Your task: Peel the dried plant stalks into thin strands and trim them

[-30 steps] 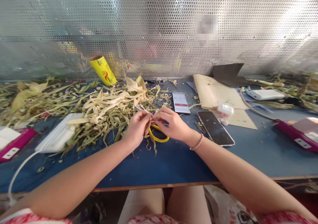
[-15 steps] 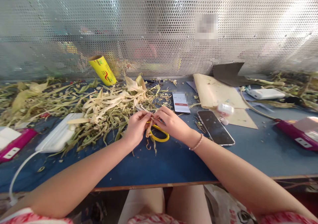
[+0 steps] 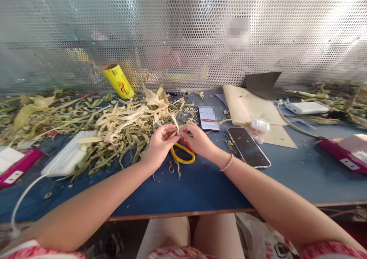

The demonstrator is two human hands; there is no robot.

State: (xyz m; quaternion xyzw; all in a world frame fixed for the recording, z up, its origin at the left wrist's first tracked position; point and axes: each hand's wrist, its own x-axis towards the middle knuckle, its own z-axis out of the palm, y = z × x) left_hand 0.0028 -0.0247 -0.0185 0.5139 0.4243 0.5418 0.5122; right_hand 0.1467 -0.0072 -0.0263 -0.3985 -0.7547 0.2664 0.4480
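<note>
Husks [image 3: 126, 127] litter blue table [image 3: 200, 186] (mesh wall [image 3: 183, 33] behind).

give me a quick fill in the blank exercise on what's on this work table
1. The left hand and the right hand pinch a dry husk strip between their ____.
2. The scissors lying under the hands have handles coloured ____.
3. The dark-screened phone lies flat to the ____ of the right hand.
4. The yellow roll leans by the perforated ____ screen at the back.

Missing words: fingertips; yellow; right; metal
</note>
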